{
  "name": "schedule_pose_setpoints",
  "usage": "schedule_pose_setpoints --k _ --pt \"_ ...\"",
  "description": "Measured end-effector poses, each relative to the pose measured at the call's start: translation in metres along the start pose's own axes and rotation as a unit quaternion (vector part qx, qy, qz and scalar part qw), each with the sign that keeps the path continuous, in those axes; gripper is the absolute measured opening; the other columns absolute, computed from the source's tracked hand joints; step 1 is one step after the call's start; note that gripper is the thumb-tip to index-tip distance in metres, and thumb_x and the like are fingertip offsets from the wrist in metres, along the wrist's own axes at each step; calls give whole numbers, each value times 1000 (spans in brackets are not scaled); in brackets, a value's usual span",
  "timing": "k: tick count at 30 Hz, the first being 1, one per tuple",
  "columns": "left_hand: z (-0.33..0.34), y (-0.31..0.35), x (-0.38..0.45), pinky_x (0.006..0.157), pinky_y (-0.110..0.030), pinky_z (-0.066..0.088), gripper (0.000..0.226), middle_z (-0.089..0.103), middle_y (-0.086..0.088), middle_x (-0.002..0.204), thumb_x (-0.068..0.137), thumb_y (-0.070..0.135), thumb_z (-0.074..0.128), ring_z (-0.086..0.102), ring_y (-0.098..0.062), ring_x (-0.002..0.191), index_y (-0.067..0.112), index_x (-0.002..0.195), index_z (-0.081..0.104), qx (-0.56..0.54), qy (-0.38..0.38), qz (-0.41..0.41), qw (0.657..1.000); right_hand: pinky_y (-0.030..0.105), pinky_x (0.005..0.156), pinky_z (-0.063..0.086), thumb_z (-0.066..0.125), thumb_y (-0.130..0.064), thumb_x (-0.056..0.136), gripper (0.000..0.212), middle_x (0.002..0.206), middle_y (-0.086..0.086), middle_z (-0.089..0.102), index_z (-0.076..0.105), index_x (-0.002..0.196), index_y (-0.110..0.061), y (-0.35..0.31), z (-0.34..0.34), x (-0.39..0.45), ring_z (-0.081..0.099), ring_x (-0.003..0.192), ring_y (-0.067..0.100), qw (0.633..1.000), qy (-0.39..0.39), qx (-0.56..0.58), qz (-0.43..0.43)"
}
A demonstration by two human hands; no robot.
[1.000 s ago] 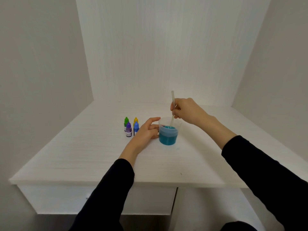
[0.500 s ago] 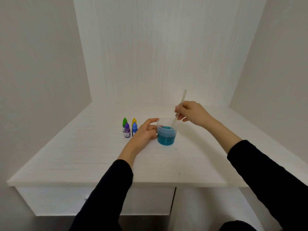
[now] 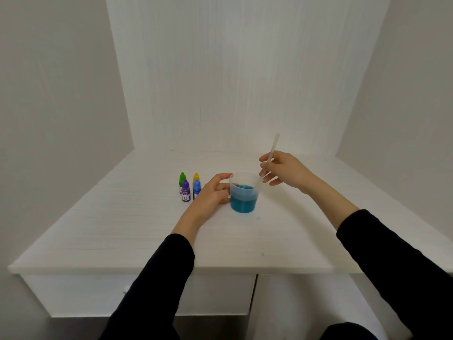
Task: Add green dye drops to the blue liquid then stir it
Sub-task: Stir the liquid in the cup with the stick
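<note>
Your right hand [image 3: 285,171] pinches the stir stick [image 3: 267,163], tilted w/ its tip inside the cup [image 3: 244,192] of blue liquid [image 3: 243,201] on the desk [image 3: 122,229], for stirring. Left hand [image 3: 210,192] curls round the cup's side, prob. to stop it sliding. Green dye bottle [image 3: 182,180] stands capped w/ the others, left of the cup.

cup [image 3: 244,200] sits mid-table [image 3: 122,229], four dropper bottles [image 3: 189,186] clustered just left of it, stir stick [image 3: 266,165] leaning in it toward the right edge.
</note>
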State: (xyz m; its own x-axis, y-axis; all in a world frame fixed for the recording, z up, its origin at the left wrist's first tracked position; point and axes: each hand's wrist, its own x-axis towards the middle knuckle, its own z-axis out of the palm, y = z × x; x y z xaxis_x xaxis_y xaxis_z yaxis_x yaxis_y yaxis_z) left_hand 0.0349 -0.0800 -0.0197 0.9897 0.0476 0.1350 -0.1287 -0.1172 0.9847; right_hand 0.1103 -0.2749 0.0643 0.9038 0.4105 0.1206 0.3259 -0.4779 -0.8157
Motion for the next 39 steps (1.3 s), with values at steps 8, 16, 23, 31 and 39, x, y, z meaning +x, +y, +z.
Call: schedule_pose_setpoints --k 8,16,23,31,39 --pt "0 0 0 99 -34 48 50 64 -1 122 90 -2 45 60 -17 114 22 134 46 1 0 -4 1000 22 60 57 55 -22 93 22 90 1 70 52 114 -19 5 3 0 69 72 14 999 2 31 16" --pt "0 0 1 97 -33 49 50 65 1 119 90 -3 46 61 -16 113 23 133 47 -5 4 -5 1000 24 62 57 55 -20 93 17 91 4 69 58 109 -14 11 5 -1 69 72 15 998 6 52 28" --pt "0 0 0 94 -29 50 49 65 1 120 90 -1 46 62 -13 111 23 133 47 -2 8 -3 1000 23 59 58 57 -26 92 15 87 3 69 61 103 -16 18 7 -2 69 69 13 997 8 72 35" --pt "0 0 -1 93 -27 50 51 66 6 116 89 -3 46 62 -10 109 24 133 47 3 8 -1 1000 22 56 56 57 -34 92 20 86 3 70 62 98 -16 22 11 1 69 72 15 997 15 68 44" --pt "1 0 -1 95 -30 50 51 65 3 119 89 -2 45 61 -13 112 23 134 46 10 7 1 1000 19 48 52 54 -41 92 28 74 2 70 66 85 -17 24 16 3 68 53 8 993 34 95 66"
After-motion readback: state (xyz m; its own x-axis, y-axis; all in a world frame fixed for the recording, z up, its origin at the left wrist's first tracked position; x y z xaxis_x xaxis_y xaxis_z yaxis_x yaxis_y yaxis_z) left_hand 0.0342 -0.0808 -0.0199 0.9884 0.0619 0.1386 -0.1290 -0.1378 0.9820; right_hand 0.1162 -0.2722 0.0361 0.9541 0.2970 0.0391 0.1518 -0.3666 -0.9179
